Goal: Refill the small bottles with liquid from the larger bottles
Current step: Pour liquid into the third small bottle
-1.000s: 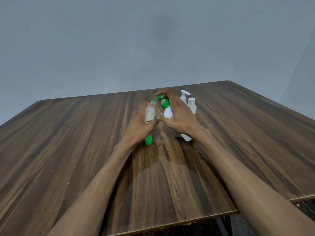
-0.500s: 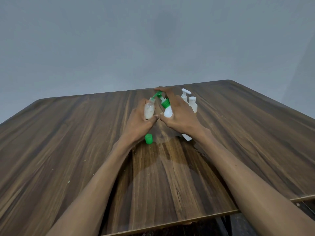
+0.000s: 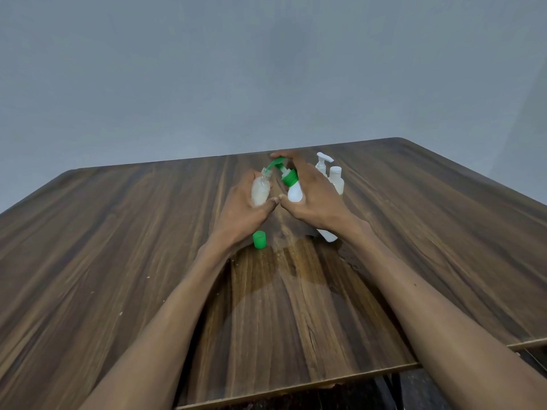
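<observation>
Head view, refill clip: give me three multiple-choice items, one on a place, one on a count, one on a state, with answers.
1. Where is the loose green cap?
A. on the table by the left wrist
B. on the small bottle
C. in the right hand

2. How many white bottles stand untouched behind the right hand?
A. none
B. two
C. four

3. The small clear bottle in the left hand is:
A. capped
B. lying flat
C. uncapped under the green pump spout

Answers: A, the cap rests on the wood; B, a pump bottle and a capped bottle; C, its neck is open.
</observation>
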